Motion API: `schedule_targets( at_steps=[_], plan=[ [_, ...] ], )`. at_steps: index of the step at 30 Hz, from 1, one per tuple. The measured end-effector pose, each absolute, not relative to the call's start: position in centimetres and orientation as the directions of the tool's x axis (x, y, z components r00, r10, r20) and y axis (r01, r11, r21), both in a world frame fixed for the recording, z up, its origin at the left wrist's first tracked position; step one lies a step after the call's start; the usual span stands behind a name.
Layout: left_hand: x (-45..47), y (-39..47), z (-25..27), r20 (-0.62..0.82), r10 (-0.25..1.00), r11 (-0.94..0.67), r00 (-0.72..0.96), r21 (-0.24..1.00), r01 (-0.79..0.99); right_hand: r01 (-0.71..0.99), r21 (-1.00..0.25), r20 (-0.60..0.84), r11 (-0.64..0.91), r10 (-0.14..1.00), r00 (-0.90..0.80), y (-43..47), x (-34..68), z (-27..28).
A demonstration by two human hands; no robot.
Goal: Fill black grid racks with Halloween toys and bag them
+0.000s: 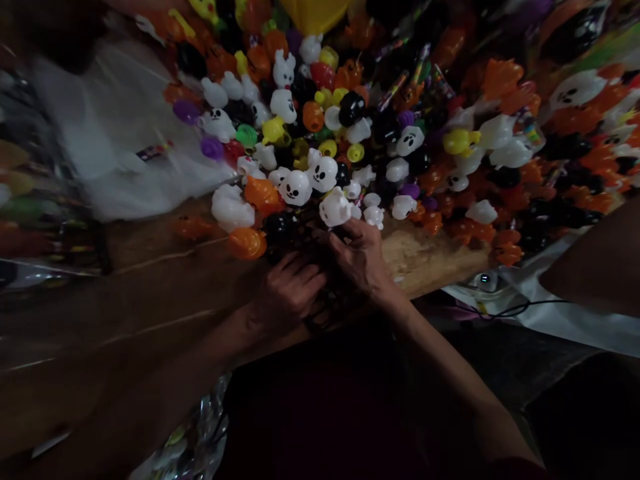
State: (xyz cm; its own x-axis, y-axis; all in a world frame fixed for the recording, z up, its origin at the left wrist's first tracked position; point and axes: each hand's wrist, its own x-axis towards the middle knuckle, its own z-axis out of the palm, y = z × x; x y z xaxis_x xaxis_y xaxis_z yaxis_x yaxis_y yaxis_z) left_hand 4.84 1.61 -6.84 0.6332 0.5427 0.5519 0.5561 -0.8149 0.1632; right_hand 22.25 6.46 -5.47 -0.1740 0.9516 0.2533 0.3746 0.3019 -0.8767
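Observation:
My left hand (295, 283) is at the table's front edge with its fingers curled closed. What it grips, if anything, is hidden. Just to the right, my right hand (364, 257) has thumb and fingers pinched together; shadow hides what lies between them. A white animal-shaped plastic head (336, 207) touches or nearly touches its fingertips. Under and between both hands lies a dark item, too dim to name. White skull-faced heads (295, 188), an orange plastic pumpkin-like piece (247, 244) and a round black piece (279, 227) sit just beyond my left hand.
A big pile of orange, white, black, yellow and purple plastic pieces covers the back of the wooden table (430, 263). A white plastic bag (125, 167) lies at left. Another person's bare limb (595, 267) shows at right, near a black cable (525, 307).

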Motion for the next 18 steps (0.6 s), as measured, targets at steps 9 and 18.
schedule_targets(
  at_steps=[9,18],
  plan=[
    [4.5,1.4,-7.3,0.550,0.557,-0.810,0.623,0.191,0.555,0.494,-0.801,0.282,0.338,0.941,-0.186,7.1,21.9,-7.0],
    [4.7,1.3,-7.7,0.545,0.538,-0.810,0.643,0.124,0.573,0.553,-0.707,0.313,0.442,0.896,-0.315,7.8,21.6,-6.5]
  ],
)
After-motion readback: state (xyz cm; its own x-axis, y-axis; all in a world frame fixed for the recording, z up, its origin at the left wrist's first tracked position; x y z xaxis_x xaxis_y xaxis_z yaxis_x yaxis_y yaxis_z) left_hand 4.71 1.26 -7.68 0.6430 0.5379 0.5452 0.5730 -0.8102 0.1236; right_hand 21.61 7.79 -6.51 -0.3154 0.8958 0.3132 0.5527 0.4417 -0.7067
